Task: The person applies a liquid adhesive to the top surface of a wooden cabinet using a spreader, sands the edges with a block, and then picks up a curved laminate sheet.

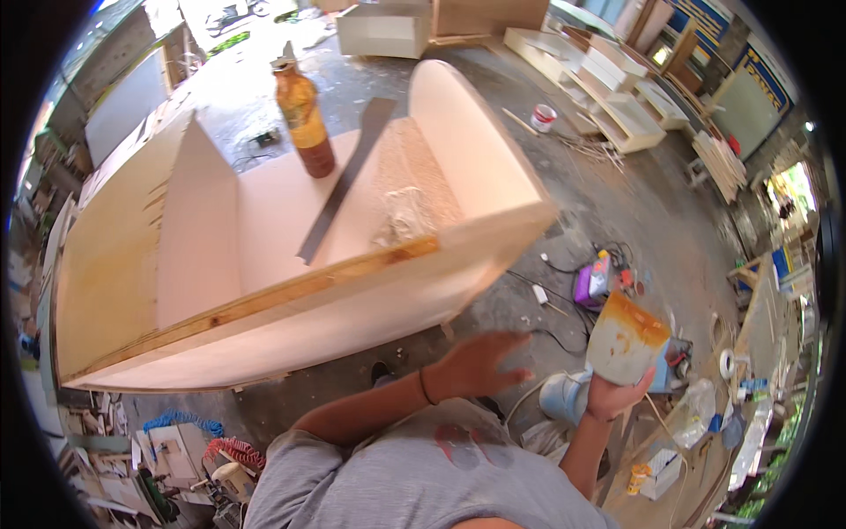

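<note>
My right hand (617, 398), on the right, grips the lower part of a pale plastic cup (624, 346). The cup is tilted, and orange-brown residue coats its upper part. My left hand (478, 363) hangs in front of my chest, slightly blurred, fingers apart and nothing in them. Before me lies a large pale wooden cabinet frame (352, 309) with a curved end panel. On its inner board stand a bottle of amber liquid (304, 119) and a long dark strip (348, 181). Sawdust (410, 163) and a crumpled clear plastic bag (407, 216) lie near the curved end.
A purple box-shaped machine (590, 284) with cables sits on the floor at right, near a light-blue bucket (564, 397). A cluttered workbench (687, 458) runs along the right. Farther off are a small paint bucket (543, 118) and pale shelf units (608, 97). Coiled hoses (233, 451) lie lower left.
</note>
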{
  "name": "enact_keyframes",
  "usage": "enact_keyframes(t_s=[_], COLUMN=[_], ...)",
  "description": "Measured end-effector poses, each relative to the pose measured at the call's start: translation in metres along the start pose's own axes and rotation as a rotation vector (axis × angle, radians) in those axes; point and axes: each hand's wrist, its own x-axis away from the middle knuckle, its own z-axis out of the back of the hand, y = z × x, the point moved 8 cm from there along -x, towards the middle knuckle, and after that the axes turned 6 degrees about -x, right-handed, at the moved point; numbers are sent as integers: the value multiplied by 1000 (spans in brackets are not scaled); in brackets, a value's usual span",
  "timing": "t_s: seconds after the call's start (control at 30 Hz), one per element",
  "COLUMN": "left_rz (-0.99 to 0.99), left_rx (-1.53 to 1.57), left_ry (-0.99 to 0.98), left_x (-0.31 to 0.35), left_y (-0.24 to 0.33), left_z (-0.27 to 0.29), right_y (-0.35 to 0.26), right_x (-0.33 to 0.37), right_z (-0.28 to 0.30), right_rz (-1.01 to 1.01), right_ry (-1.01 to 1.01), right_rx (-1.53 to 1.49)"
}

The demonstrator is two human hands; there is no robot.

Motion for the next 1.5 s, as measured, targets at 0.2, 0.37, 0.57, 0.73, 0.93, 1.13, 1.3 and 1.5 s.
enact_keyframes(t_s=[0.2,0.37,0.57,0.73,0.93,1.13,1.3,1.5], left_rz=[231,312,351,296,681,769,776,738], left_rx=[484,706,663,668,1065,1097,1196,1227], left_ry=[-369,-559,-525,-467,-573,-535,-504,-481], left_x=[58,88,99,87,71,25,-42,-105], left_y=[-67,-68,-117,-122,-109,-93,-63,-47], left_z=[-46,-26,-65,-65,-89,-132,-191,-241], right_y=[102,153,167,165,143,105,37,-19], right_x=[76,115,144,151,141,106,49,-6], right_z=[59,94,84,74,64,98,133,166], right_rz=[-414,-538,-554,-543,-557,-567,-518,-437], right_ry=[246,225,140,291,230,254,179,168], right_rx=[-27,44,273,41,11,5,70,195])
